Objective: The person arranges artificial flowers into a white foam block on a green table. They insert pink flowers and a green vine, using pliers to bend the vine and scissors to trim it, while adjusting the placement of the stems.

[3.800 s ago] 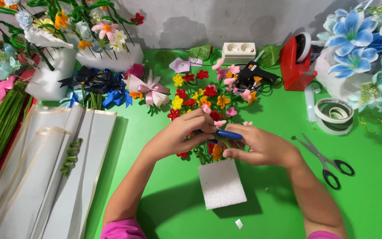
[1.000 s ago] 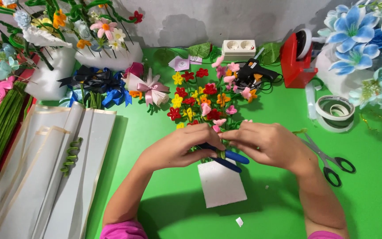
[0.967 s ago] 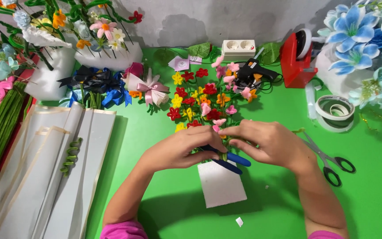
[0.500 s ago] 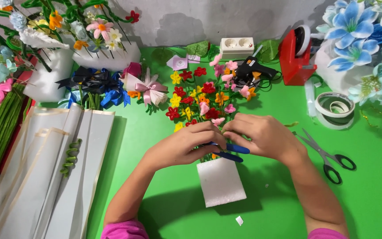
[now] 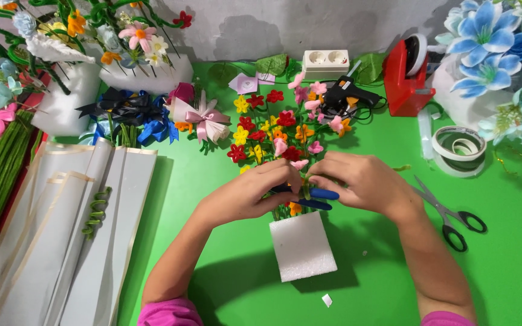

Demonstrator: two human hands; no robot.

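Holding blue-handled pliers (image 5: pixel 320 194) between both hands, I see my left hand (image 5: pixel 246 196) and right hand (image 5: pixel 364 180) with fingers closed on them over a white foam block (image 5: pixel 302 246) bristling with small red, yellow and pink flowers (image 5: pixel 273 130) at mid-worktop (image 5: pixel 212 253). Red tape dispenser (image 5: pixel 407 78) stands behind.

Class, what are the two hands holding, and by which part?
Both hands, left and right, grip blue-handled pliers near the handles; the exact hold is hidden.

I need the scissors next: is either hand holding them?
No, the scissors lie on the green table, right of the right hand.
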